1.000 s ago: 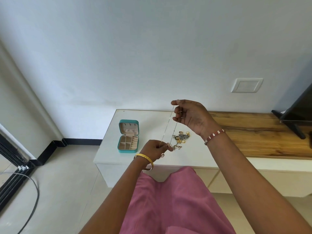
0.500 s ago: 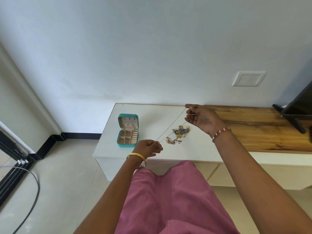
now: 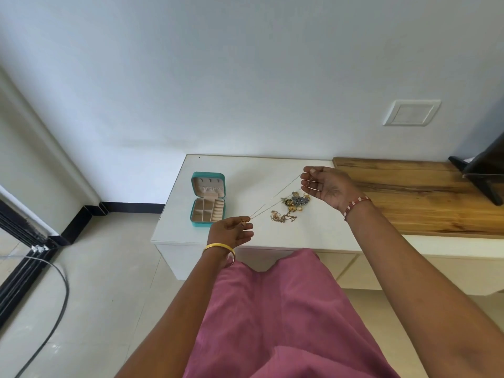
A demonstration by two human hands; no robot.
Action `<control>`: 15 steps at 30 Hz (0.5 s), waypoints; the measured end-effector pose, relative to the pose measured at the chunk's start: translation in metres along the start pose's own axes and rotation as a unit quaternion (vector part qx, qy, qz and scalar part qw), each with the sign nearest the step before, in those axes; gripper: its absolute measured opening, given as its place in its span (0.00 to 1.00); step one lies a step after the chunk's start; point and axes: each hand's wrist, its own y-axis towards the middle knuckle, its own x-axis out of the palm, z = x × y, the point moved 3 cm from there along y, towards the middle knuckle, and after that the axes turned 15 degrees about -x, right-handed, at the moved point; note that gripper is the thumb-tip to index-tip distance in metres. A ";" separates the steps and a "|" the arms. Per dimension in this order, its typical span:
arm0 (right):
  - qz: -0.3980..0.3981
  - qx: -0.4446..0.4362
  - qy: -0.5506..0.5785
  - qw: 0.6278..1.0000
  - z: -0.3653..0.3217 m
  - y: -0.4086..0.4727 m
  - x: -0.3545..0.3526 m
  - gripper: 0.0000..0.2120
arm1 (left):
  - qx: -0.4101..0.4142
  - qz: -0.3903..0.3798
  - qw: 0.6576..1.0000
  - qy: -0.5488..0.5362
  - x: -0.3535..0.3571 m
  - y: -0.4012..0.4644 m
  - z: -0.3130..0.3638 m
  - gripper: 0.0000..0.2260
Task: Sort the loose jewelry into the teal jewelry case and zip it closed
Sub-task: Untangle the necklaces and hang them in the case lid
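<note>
Both hands, left hand and right hand, pinch a thin gold chain necklace stretched taut above the white surface.

Teal zip jewelry case, open: one
Thin gold chain necklace stretched between the hands: one
Heap of loose gold and blue jewelry on the tabletop: one, pieces too tangled to count
Hands: two
Wrist bangles: two

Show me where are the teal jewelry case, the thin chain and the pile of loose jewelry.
teal jewelry case (image 3: 208, 211): head view, tray of the open base.
thin chain (image 3: 275, 197): head view, stretched middle between the hands.
pile of loose jewelry (image 3: 296, 201): head view, blue cluster.
</note>
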 end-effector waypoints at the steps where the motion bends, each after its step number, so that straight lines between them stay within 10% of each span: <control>1: -0.004 0.001 -0.008 1.000 0.002 0.003 0.002 0.09 | 0.000 0.011 1.000 -0.012 0.000 0.001 -0.002 0.09; 15: -0.058 0.020 -0.167 0.984 0.033 0.049 0.018 0.10 | -0.052 0.085 0.987 -0.124 -0.009 0.037 -0.019 0.10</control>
